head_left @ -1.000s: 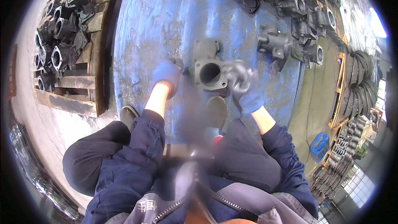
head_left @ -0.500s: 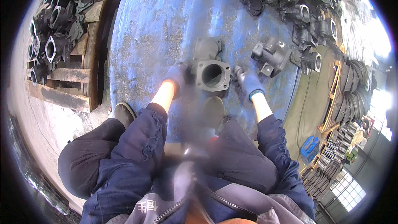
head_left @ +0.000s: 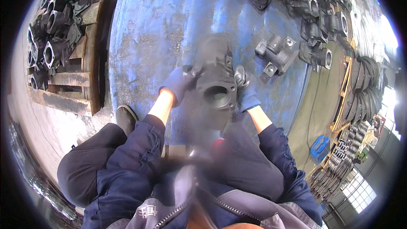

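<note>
Worn blue-painted metal tabletop point(head_left: 161, 29) serves as the work surface, at whose near edge a dark grey cast-iron valve housing with a round flanged bore point(head_left: 216, 80) is clasped, the gloved left hand point(head_left: 180, 84) and gloved right hand point(head_left: 246, 90) pressed against its opposite flanks. It is judged heavy, rigid and rough, best taken by the flange sides. A similar dark casting point(head_left: 277, 53) lies nearby.

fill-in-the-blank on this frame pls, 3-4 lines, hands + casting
1. Both hands wear ____ gloves; the left hand and right hand are on either side of the dark casting.
2. The casting's round opening faces ____ the camera.
3. The casting is over a large ____ surface.
4. The wooden pallet stacked with castings lies on the person's ____ side.

Missing words: blue; toward; blue; left
</note>
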Action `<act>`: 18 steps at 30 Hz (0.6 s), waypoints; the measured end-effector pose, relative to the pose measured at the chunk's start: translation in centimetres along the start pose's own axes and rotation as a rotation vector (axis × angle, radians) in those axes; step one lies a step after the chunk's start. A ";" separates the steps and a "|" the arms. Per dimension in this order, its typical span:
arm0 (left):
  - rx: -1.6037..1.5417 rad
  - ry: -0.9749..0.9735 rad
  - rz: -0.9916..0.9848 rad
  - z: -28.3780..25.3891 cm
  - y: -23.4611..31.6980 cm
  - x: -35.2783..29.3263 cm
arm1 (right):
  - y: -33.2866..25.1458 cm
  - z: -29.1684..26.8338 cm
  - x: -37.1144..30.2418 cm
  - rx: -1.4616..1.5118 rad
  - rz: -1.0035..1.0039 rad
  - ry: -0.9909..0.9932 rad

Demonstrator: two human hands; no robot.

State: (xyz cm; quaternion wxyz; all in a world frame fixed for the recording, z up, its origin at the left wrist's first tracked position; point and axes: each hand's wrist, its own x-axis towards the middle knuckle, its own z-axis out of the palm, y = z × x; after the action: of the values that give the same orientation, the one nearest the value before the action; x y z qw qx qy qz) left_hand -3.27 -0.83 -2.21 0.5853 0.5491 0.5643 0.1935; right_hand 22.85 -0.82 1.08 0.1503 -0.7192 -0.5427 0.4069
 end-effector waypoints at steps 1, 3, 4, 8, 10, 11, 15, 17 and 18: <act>-0.054 -0.008 -0.217 -0.1 1.1 -0.1 | -1.8 -0.7 -0.2 -0.169 -0.120 0.027; -0.128 0.040 -0.427 -0.1 3.2 -0.3 | -4.7 -1.7 -0.3 -0.327 -0.322 0.067; -0.147 0.091 -0.424 0.0 4.0 -0.5 | -5.6 -1.9 -0.4 -0.315 -0.375 0.078; -0.226 0.131 -0.491 -0.8 5.3 -0.5 | -5.7 -1.7 -0.5 -0.301 -0.349 0.126; -0.105 0.112 -0.343 -1.4 5.2 -0.3 | -4.1 -1.1 -0.4 -0.038 -0.181 0.139; 0.019 0.055 -0.234 -1.8 5.1 -0.2 | -3.1 -0.7 -0.1 0.105 -0.178 0.140; -0.271 0.065 -0.416 -2.2 5.9 -0.3 | 0.8 1.2 1.2 0.865 0.203 0.024; -0.247 0.070 -0.470 -2.1 6.7 -0.5 | 1.6 1.5 1.3 0.652 -0.083 0.060; -0.156 0.062 -0.469 -2.1 7.1 -0.5 | 1.7 1.2 1.1 0.462 -0.170 0.083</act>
State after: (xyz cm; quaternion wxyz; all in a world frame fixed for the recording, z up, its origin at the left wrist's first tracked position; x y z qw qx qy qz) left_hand -2.49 1.95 4.61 0.6372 0.3503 0.6773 0.1120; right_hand 23.10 -0.72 -1.24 0.3666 -0.6337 -0.4871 0.4762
